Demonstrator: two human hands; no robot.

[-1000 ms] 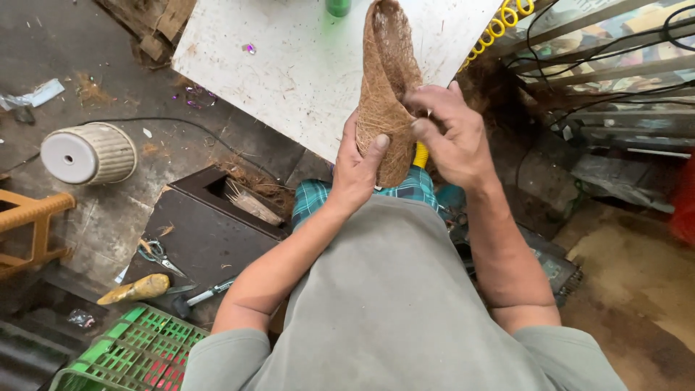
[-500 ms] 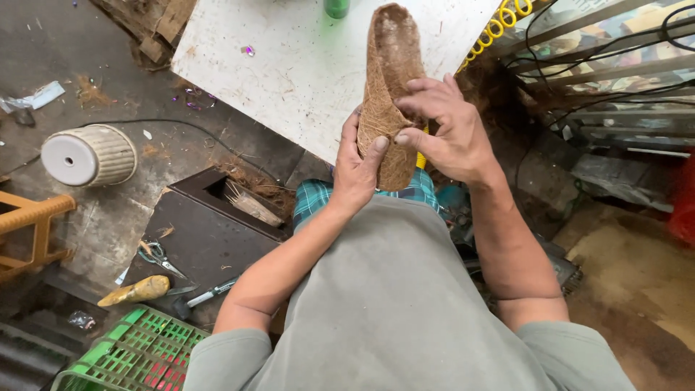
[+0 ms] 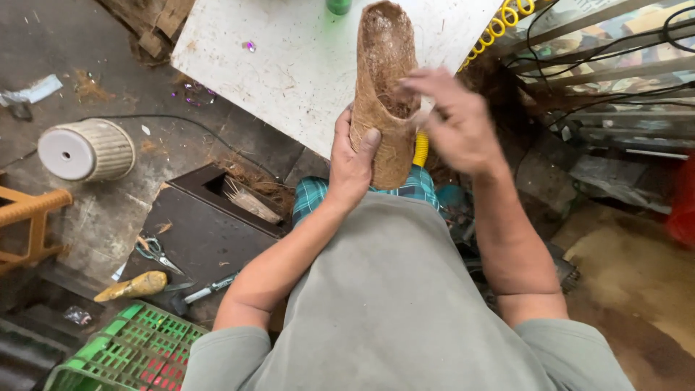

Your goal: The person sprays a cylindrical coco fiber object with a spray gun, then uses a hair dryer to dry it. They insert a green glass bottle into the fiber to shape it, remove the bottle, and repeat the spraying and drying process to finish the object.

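While left hand [image 3: 352,163] grips fibre sheath [image 3: 384,87], right hand [image 3: 457,123] touches it.

Left hand [image 3: 352,163] holds the lower part of a brown fibrous husk sheet [image 3: 384,87], curled lengthwise and upright, thumb across its front. Right hand [image 3: 457,123], blurred, fingers spread, is at the sheet's right edge. Behind: white surface [image 3: 289,65]. On the floor at left: scissors [image 3: 153,252], white ribbed pot [image 3: 85,150], green crate [image 3: 123,355].
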